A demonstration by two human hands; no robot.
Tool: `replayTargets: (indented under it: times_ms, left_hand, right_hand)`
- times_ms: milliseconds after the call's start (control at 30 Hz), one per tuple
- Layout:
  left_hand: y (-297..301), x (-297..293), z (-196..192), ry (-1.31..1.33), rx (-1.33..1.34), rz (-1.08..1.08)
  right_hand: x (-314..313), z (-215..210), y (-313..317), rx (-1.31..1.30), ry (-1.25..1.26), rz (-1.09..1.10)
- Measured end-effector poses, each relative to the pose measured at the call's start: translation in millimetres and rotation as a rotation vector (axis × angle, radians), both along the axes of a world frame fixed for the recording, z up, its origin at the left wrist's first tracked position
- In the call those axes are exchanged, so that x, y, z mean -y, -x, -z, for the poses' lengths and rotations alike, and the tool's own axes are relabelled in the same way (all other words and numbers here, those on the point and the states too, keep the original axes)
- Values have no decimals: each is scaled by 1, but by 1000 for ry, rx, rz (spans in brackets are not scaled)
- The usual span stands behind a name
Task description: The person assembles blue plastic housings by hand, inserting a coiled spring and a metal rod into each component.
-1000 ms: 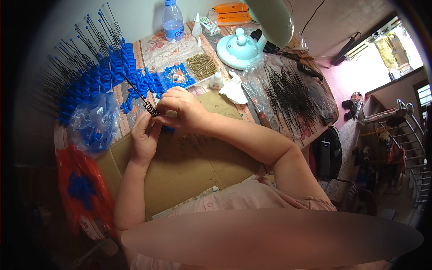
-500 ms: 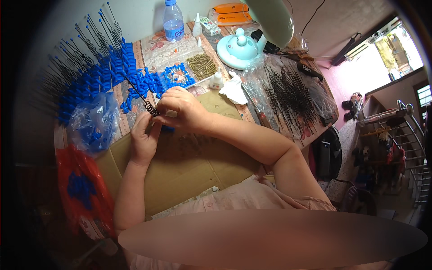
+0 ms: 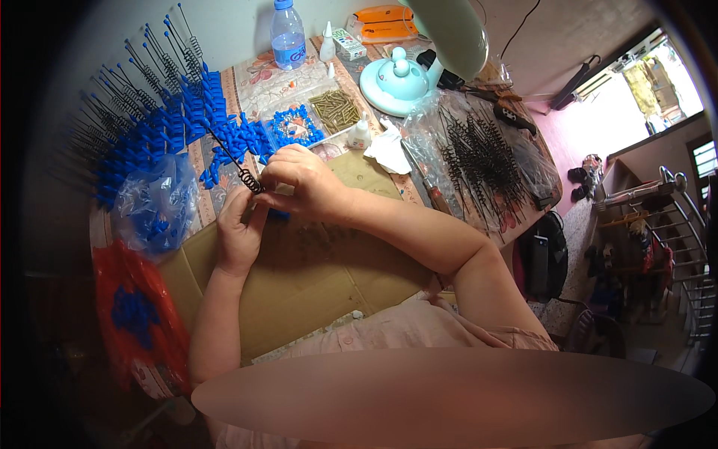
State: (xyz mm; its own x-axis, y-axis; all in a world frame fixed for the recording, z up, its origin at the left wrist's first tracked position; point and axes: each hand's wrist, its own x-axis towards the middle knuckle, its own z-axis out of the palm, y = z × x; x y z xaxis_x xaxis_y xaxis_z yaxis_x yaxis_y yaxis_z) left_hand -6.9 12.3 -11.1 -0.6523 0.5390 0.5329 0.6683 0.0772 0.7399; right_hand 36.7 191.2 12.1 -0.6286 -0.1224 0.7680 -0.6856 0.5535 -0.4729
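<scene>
Over the cardboard sheet [image 3: 314, 262], a thin black wire rod with a spring coil [image 3: 250, 180] slants up and to the left. My left hand [image 3: 241, 228] is closed, its fingers pinched just below the coil. From the right, my right hand [image 3: 310, 183] has its thumb and fingers pinched at the coil's lower end. Whatever sits between the fingertips there is hidden. Beyond my hands lies a loose heap of blue plastic pieces [image 3: 243, 135]. Rows of blue pieces [image 3: 161, 135] at the left hold upright coiled black wires [image 3: 149, 71] with blue tips.
A tray of small blue-and-metal parts [image 3: 295, 126] adjoins brass-coloured pins [image 3: 336, 110]. Behind stand a water bottle [image 3: 288, 41], white squeeze bottles [image 3: 327, 43] and a pale blue lamp base [image 3: 389, 86]. Black coiled wires [image 3: 486, 161] lie right; clear [image 3: 161, 202] and red bags [image 3: 142, 322] are left.
</scene>
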Motion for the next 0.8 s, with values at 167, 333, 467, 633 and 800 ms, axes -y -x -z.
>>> replayTargets:
  times_ms: [167,333,467,633,800]
  left_hand:
    - [-1,-1,-2,6,3,1]
    - [-2,-1,-1,-14,11,-10]
    - [-2,-2,-5,8,-23,-1]
    - [-2,-1,-3,3,31,18]
    - [-2,-1,-3,-14,31,3]
  right_hand:
    - [0,-1,-1,5,-4,3]
    - [0,-1,-1,2,-1,3]
    - [0,0,-1,6,1,0]
    - [0,-2,-1,1,0,0]
    - [1,-1,0,-3,7,-1]
